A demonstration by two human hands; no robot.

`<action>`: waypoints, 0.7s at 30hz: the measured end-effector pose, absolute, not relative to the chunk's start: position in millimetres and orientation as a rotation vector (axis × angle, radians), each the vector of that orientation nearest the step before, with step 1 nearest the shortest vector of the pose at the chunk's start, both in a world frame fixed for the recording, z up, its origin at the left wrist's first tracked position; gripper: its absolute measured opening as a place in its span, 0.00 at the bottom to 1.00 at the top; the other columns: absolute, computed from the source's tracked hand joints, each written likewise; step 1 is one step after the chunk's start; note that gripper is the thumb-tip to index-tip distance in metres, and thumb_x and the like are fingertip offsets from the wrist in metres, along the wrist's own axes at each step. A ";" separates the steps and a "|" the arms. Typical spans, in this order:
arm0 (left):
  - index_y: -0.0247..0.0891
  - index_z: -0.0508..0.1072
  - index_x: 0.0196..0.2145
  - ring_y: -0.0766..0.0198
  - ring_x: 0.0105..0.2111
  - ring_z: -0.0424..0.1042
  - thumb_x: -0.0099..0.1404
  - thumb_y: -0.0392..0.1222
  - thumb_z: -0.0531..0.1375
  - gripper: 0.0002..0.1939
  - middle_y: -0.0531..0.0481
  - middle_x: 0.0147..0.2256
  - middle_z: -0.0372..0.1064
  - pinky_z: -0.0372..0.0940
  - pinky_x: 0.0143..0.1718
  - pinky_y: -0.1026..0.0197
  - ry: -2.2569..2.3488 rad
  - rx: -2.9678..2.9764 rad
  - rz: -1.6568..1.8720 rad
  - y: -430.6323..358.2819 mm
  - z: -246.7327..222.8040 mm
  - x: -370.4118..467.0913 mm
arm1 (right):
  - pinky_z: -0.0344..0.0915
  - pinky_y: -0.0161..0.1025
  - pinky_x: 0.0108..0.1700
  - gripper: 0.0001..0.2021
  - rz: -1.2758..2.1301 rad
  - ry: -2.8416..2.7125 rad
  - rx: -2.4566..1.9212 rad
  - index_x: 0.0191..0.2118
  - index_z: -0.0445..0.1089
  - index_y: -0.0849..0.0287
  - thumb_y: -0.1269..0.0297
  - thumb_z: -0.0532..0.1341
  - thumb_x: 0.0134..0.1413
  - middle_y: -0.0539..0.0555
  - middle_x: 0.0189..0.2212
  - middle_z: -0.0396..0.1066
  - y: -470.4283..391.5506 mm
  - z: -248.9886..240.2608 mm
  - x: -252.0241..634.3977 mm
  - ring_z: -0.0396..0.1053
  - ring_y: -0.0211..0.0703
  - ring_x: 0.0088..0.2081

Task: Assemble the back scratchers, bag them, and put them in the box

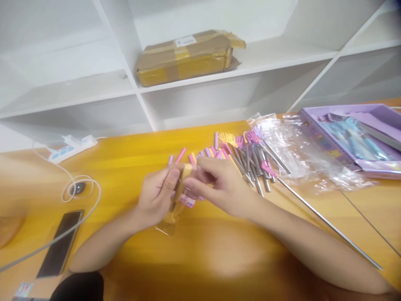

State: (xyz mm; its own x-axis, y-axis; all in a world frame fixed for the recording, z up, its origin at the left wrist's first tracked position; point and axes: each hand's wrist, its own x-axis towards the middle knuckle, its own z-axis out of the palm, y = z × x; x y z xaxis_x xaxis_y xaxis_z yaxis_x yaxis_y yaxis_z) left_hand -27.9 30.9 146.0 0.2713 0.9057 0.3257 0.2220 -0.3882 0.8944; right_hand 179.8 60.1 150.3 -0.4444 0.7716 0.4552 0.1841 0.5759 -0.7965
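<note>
My left hand (158, 190) is closed around a small clear plastic bag (171, 228), its thumb pressing on the front. A yellow-handled stick (180, 188), dark toward its lower end, shows inside the bag. At the bag's upper end, the fingers of my right hand (224, 184) are pinched together; blur hides exactly what they grip. Just behind my hands lie several pink, purple and yellow tubes (180, 155). To the right is a pile of metal telescopic back scratchers (250, 161) with coloured hand-shaped heads. One pink-headed back scratcher (326, 219) lies pulled out long beside my right forearm.
Crumpled clear bags (328, 171) lie beside an open purple box (341, 164) holding blue packaged items. On the left are a phone (61, 244), a white cable (97, 200) and a power strip (73, 148). A taped carton (188, 58) sits on the white shelf behind.
</note>
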 end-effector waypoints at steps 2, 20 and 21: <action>0.39 0.80 0.53 0.63 0.29 0.79 0.82 0.50 0.49 0.22 0.47 0.33 0.80 0.75 0.34 0.60 0.942 1.673 1.122 30.0 142.0 -27.8 | 0.50 0.31 0.29 0.26 0.937 -1.904 -0.783 0.25 0.55 0.61 0.53 0.65 0.67 0.44 0.21 0.55 58.9 149.7 177.7 0.51 0.27 0.24; 0.43 0.65 0.45 0.66 0.25 0.75 0.81 0.53 0.52 0.12 0.52 0.33 0.75 0.70 0.26 0.66 0.884 1.449 1.078 26.9 129.8 -20.9 | 0.62 0.33 0.30 0.21 1.638 -1.712 -0.491 0.31 0.65 0.62 0.50 0.65 0.68 0.49 0.24 0.68 60.8 140.6 173.9 0.69 0.35 0.27; 0.42 0.66 0.44 0.68 0.25 0.73 0.80 0.53 0.53 0.12 0.53 0.32 0.73 0.69 0.27 0.66 0.901 1.445 1.075 28.4 130.5 -22.3 | 0.62 0.33 0.31 0.20 1.615 -1.741 -0.488 0.32 0.67 0.63 0.51 0.64 0.69 0.50 0.24 0.68 61.7 141.7 174.7 0.68 0.34 0.27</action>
State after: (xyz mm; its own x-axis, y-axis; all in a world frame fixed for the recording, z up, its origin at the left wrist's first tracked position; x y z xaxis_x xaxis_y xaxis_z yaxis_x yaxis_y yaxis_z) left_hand -22.3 28.4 130.5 0.3066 0.9410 0.1431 -0.0237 -0.1428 0.9895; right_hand 174.7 61.7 141.7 -0.6827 0.6914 0.2364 -0.1842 0.1503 -0.9713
